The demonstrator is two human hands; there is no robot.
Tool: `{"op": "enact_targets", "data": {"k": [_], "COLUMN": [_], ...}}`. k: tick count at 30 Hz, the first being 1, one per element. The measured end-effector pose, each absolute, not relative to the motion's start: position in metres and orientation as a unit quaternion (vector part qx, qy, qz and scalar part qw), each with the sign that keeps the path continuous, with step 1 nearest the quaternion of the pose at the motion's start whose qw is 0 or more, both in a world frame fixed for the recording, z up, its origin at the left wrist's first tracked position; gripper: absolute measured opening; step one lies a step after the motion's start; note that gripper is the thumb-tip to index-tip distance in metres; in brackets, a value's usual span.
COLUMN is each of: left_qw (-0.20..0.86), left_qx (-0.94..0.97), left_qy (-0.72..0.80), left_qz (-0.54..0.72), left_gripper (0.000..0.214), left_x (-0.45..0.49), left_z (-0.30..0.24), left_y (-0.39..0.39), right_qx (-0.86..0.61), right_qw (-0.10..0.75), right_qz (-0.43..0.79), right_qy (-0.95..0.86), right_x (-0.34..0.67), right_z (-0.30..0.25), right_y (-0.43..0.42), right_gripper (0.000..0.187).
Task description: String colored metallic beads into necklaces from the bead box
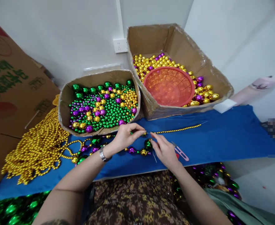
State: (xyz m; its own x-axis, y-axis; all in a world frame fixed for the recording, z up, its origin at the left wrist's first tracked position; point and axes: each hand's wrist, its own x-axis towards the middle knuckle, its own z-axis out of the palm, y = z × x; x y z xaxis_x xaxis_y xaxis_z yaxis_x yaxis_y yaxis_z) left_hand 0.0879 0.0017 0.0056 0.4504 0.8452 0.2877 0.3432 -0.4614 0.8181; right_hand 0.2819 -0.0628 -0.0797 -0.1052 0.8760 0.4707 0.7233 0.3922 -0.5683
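Note:
My left hand (124, 136), with a watch on the wrist, is closed in a pinch at a small gold bead (144, 133). Just right of it, the thumb and fingers of my right hand (163, 149) are closed near the end of a thin, light thread; the exact grip is too small to make out. A large green bead (148, 143) hangs or lies by my right fingertips. Below my hands runs a strung garland of purple (131, 150), gold and green beads. A straight row of small gold beads (179, 128) extends to the right, with a thin needle-like tip.
Pink-handled thread snips (182, 153) lie on the blue cloth (231, 137). Behind are a box of mixed beads (60, 115) and a taller box (151, 114) holding gold and purple beads and a red basket (146, 84). Gold bead strands (36, 147) are heaped at left.

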Motion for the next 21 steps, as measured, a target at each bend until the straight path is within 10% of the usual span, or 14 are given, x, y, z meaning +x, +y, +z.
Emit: {"op": "enact_targets", "data": {"k": [12, 21], "left_qw": [0.193, 0.627], "left_qx": [0.855, 0.474], "left_qy": [0.47, 0.44], "left_qz": [0.101, 0.435], "left_gripper": [0.022, 0.02], "left_x": [0.027, 0.034], "left_z": [0.003, -0.007], "left_y": [0.075, 0.056], "right_qx": [-0.514, -0.494], "right_qw": [0.446, 0.429], "right_qz": [0.224, 0.214], "right_qy": [-0.698, -0.725], "right_x": [0.274, 0.264], "right_z": [-0.075, -0.073], "right_y": [-0.063, -0.073], "right_gripper": [0.019, 0.018]}}
